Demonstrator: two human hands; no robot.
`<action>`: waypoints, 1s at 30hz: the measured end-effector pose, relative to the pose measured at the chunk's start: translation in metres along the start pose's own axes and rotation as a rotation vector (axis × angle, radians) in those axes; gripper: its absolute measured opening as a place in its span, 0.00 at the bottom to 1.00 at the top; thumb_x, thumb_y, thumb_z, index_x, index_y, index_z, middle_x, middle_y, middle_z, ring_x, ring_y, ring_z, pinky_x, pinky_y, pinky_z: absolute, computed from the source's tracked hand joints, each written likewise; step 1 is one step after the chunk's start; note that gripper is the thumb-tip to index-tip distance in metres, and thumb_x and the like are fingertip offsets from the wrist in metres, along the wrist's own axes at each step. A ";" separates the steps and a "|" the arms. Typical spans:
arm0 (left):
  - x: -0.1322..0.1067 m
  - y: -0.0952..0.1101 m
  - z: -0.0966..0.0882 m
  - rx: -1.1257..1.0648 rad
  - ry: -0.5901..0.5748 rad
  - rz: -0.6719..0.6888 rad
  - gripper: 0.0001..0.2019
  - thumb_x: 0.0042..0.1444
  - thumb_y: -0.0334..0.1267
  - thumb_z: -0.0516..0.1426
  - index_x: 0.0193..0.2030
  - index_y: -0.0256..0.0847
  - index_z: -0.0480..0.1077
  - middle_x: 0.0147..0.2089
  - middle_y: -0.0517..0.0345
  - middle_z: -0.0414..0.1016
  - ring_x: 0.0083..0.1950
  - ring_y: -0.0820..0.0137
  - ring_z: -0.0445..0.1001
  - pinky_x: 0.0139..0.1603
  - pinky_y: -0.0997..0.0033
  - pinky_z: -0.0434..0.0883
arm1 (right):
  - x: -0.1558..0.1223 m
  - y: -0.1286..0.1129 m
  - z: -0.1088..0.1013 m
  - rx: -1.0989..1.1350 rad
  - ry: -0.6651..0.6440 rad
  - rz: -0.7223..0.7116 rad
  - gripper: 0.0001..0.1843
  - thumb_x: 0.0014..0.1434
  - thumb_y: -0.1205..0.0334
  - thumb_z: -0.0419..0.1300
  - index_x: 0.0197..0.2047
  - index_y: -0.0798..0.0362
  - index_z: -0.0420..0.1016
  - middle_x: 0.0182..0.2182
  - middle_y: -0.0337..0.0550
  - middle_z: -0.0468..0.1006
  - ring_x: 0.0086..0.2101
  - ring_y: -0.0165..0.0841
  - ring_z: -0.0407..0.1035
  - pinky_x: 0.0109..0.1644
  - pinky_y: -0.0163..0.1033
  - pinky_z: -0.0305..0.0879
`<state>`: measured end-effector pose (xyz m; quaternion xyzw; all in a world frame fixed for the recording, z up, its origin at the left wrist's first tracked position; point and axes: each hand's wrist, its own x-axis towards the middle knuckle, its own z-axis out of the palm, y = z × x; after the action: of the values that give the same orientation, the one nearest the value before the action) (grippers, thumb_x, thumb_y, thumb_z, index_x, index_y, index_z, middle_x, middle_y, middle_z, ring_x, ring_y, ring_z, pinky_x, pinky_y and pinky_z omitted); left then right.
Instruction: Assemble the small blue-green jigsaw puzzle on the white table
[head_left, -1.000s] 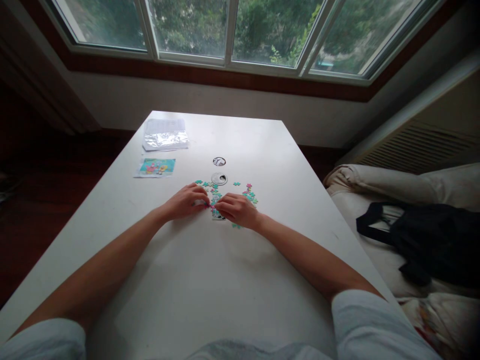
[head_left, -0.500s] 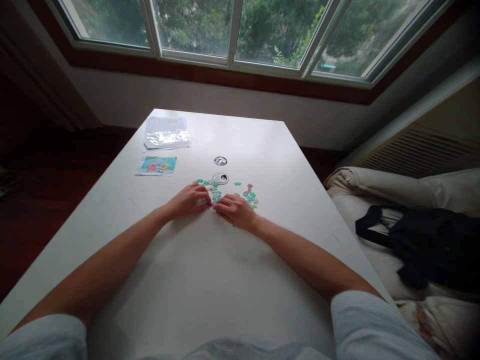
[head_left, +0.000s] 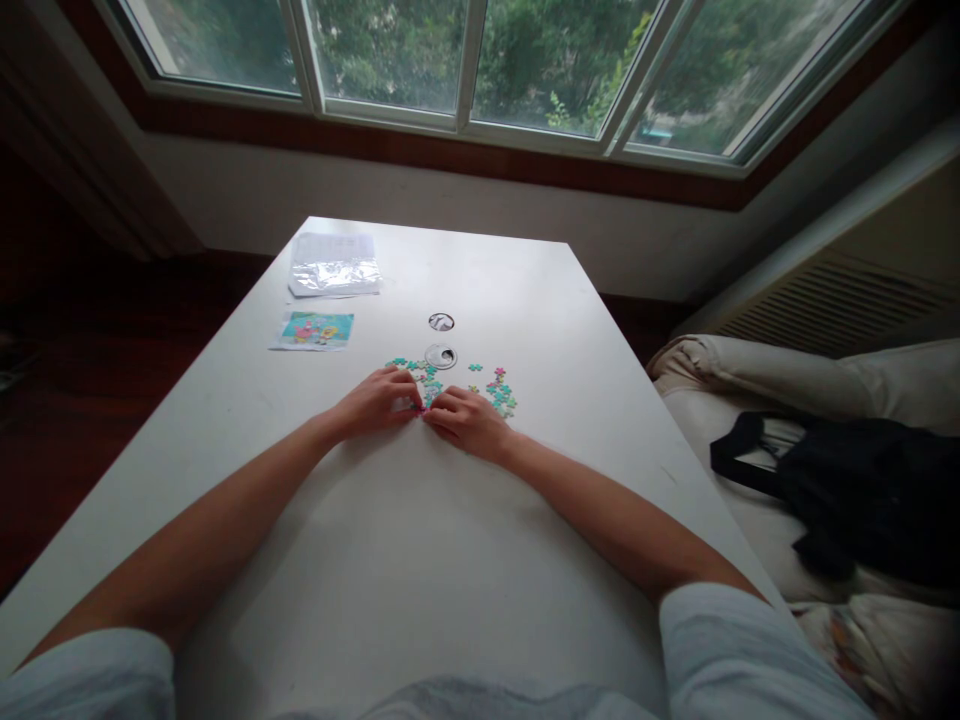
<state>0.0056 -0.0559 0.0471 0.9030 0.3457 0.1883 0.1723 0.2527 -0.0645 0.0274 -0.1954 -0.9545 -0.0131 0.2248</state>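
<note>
Small jigsaw puzzle pieces, mostly teal and green, lie loose on the white table [head_left: 420, 600]. At the near edge of this spread, a pink puzzle piece [head_left: 421, 410] sits between my fingertips; whether it is one piece or two joined I cannot make out. My left hand [head_left: 376, 400] is closed on it from the left, fingers curled. From the right, my right hand [head_left: 471, 420] pinches at the same spot, its fingertips almost meeting the left ones. Several teal pieces [head_left: 429, 385] lie just beyond my hands, and a cluster of teal, green and pink pieces [head_left: 501, 393] rests right of them.
Beyond the pieces are a round silvery disc [head_left: 441, 357] and a smaller dark-rimmed one [head_left: 441, 322]. A cartoon picture card [head_left: 316, 330] lies at the left, with a clear plastic packet [head_left: 335, 265] behind it. Right of the table, a black bag [head_left: 862, 490] lies on a pale sofa [head_left: 750, 365].
My right hand has shifted slightly left, bringing its fingertips closer to my left hand at the pink piece. My left hand is almost unmoved.
</note>
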 end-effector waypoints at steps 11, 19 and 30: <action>-0.001 0.001 0.000 0.003 0.001 -0.011 0.08 0.63 0.42 0.59 0.44 0.45 0.78 0.44 0.52 0.75 0.50 0.62 0.70 0.56 0.60 0.65 | -0.001 0.004 -0.003 0.073 0.005 0.002 0.09 0.69 0.61 0.57 0.45 0.49 0.79 0.42 0.47 0.78 0.45 0.37 0.67 0.47 0.42 0.67; -0.001 0.002 0.000 -0.007 -0.001 -0.015 0.08 0.63 0.42 0.59 0.44 0.46 0.79 0.45 0.52 0.75 0.50 0.62 0.70 0.56 0.62 0.65 | -0.001 0.007 -0.007 0.175 -0.016 0.007 0.10 0.68 0.61 0.59 0.48 0.48 0.80 0.45 0.46 0.79 0.47 0.36 0.68 0.52 0.43 0.69; -0.011 -0.020 -0.033 0.009 0.053 -0.169 0.13 0.61 0.37 0.54 0.45 0.44 0.79 0.43 0.53 0.78 0.45 0.66 0.73 0.47 0.68 0.69 | -0.010 0.013 -0.008 0.207 -0.028 0.014 0.15 0.68 0.58 0.59 0.57 0.48 0.76 0.50 0.49 0.79 0.50 0.36 0.70 0.55 0.44 0.68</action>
<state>-0.0284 -0.0433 0.0643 0.8661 0.4259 0.1953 0.1744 0.2691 -0.0566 0.0295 -0.1780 -0.9524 0.0901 0.2307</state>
